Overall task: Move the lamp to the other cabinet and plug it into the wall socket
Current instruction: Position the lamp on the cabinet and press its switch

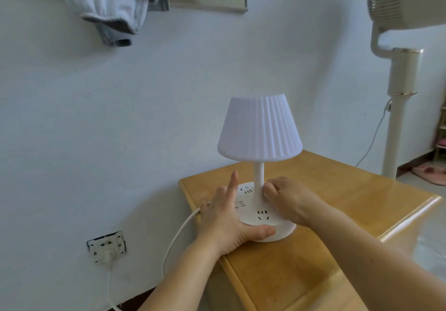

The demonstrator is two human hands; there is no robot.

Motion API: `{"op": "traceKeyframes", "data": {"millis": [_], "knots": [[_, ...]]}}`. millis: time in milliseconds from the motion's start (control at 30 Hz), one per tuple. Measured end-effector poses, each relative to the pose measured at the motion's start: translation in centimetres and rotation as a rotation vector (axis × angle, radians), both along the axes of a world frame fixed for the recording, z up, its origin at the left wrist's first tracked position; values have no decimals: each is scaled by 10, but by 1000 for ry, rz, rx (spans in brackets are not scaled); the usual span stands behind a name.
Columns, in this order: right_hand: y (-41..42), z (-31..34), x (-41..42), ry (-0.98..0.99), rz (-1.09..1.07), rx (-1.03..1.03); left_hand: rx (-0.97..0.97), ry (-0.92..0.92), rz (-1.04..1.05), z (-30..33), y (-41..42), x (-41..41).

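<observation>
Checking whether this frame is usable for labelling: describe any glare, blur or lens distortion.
Head view: wide-angle bending curves the standing fan and the wooden cabinet edges; glare streaks the cabinet's right front edge; the lower right corner is smeared; the lamp and both hands are sharp; light is soft and bluish.
</observation>
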State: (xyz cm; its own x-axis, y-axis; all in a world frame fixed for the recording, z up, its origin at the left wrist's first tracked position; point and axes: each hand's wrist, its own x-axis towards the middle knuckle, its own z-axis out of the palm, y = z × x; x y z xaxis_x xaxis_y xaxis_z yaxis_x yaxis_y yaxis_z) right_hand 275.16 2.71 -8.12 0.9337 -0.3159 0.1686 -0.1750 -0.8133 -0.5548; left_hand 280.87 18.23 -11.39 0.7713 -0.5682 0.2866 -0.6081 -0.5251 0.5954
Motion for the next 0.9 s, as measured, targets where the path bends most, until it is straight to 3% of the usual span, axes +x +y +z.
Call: {"op": "traceKeyframes", "data": {"millis": [900], "knots": [[-7,-8,-1,8,26,7,0,6,-6,-4,0,2]]}}
